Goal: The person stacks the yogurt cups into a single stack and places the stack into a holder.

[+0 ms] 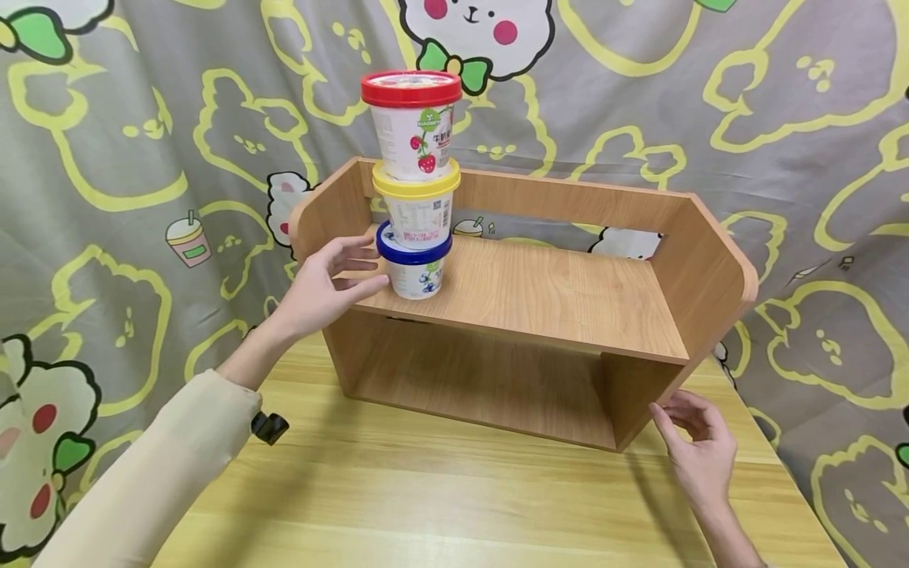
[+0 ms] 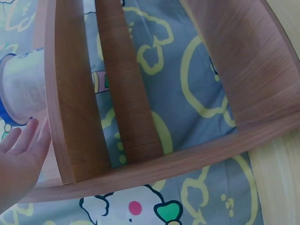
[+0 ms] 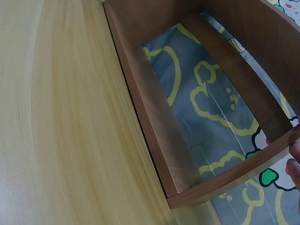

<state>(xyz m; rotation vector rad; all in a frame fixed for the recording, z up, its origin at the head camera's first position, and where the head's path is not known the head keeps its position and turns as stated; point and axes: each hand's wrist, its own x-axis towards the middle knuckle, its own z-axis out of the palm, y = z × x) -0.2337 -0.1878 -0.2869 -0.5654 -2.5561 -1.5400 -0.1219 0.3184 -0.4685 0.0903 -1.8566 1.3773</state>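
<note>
On the upper board of a wooden two-tier shelf stands a stack of three lidded tubs. A blue-lidded tub is at the bottom, a yellow-lidded tub in the middle, and a red-lidded tub on top. My left hand is at the left of the blue-lidded tub, fingers spread and thumb tip close to its side; contact cannot be told. My right hand is at the shelf's right side panel, thumb and loosely bent fingers against its outer face and front edge, holding nothing.
The shelf stands on a light wooden table, angled slightly, with an open lower compartment. Behind it hangs a grey patterned curtain. A small black object shows beside the left sleeve.
</note>
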